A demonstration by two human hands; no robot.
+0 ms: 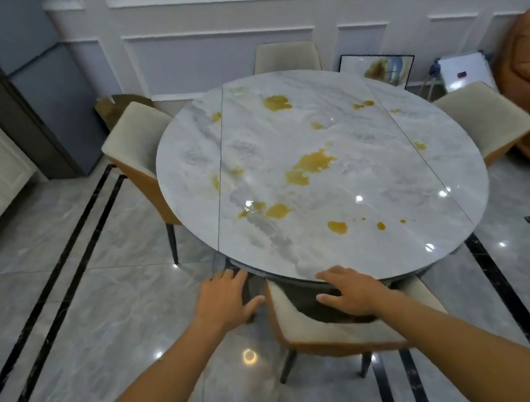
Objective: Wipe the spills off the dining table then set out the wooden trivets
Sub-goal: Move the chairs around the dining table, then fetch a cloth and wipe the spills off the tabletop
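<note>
Before us a round grey-white marble dining table (387, 167), yellow spills (311, 164) scattered across it, the largest near its middle

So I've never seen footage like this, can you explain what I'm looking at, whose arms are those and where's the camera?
There is no machine here. A person wears one wide-angle camera on the head, looking forward and down, so the two bare arms coming in from the bottom are their own. The left hand and right hand are open and hold nothing; both are by the near edge of a round marble dining table. Yellow-brown spills are scattered across its top. A cream chair is tucked in under the table just below the hands.
</note>
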